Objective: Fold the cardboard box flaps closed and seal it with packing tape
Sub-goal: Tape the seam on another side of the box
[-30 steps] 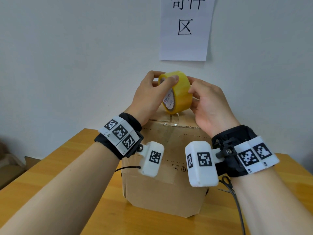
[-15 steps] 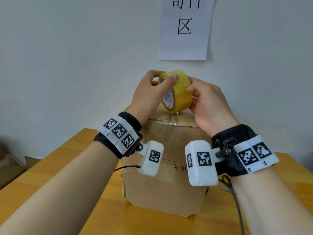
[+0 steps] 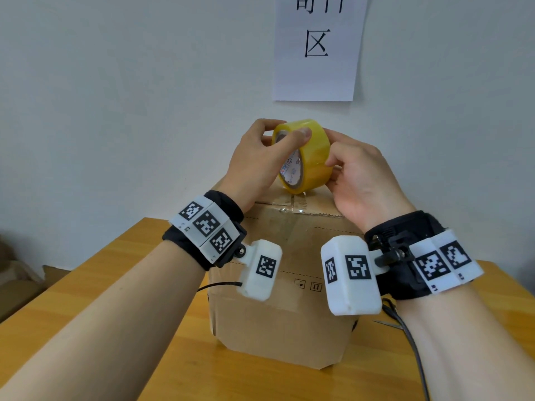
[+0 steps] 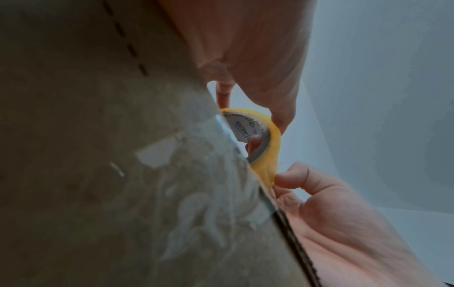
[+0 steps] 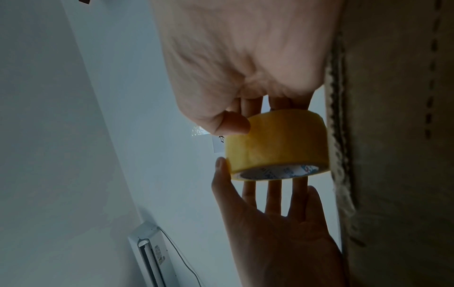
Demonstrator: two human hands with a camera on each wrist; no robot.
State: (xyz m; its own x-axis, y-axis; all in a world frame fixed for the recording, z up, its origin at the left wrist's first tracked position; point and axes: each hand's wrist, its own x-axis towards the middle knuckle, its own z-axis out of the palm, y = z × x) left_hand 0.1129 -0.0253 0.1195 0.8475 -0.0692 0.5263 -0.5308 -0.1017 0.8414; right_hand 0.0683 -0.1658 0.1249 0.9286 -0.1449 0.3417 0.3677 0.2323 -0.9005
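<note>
The left hand [image 3: 254, 166] grips the yellow tape roll [image 3: 311, 160] with thumb over its rim, holding it just above the closed cardboard box [image 3: 278, 319], while the right hand [image 3: 364, 180] pinches at the roll's outer face, apparently hunting the loose end. Next the end likely needs peeling free and pressing onto the seam; there is open room above the box, the wall [image 3: 115, 96] close behind
</note>
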